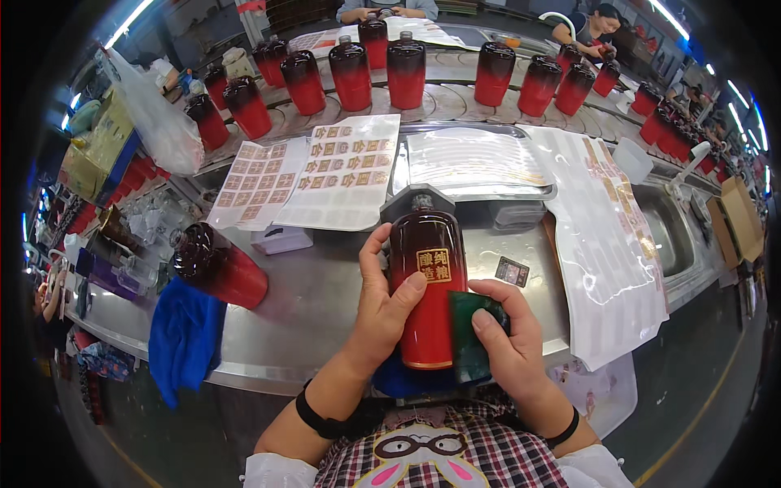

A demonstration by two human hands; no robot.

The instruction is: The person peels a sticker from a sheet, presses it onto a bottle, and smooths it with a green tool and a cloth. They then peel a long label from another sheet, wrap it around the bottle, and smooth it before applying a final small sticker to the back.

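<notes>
A glossy bottle [427,323], dark at the shoulders and fading to red below, lies tilted in front of me with its neck pointing away. My left hand [387,293] grips its left side, the thumb resting on the front by a gold square decal [434,266] with characters. In my right hand [512,335] is a flat green squeegee-like piece [468,335], pinched between thumb and fingers. Its edge is at the bottle's right side. Behind the bottle's neck is a dark angular holder [390,210], mostly hidden.
A second red bottle [226,268] stands left, beside a blue cloth [183,341] over the counter edge. Decal sheets [351,207] lie behind, near a metal tray [546,194] with wet sheets. More sheets [598,293] hang at right, by a sink [662,238]. Bottles [351,79] line a conveyor [445,97]; co-workers sit beyond.
</notes>
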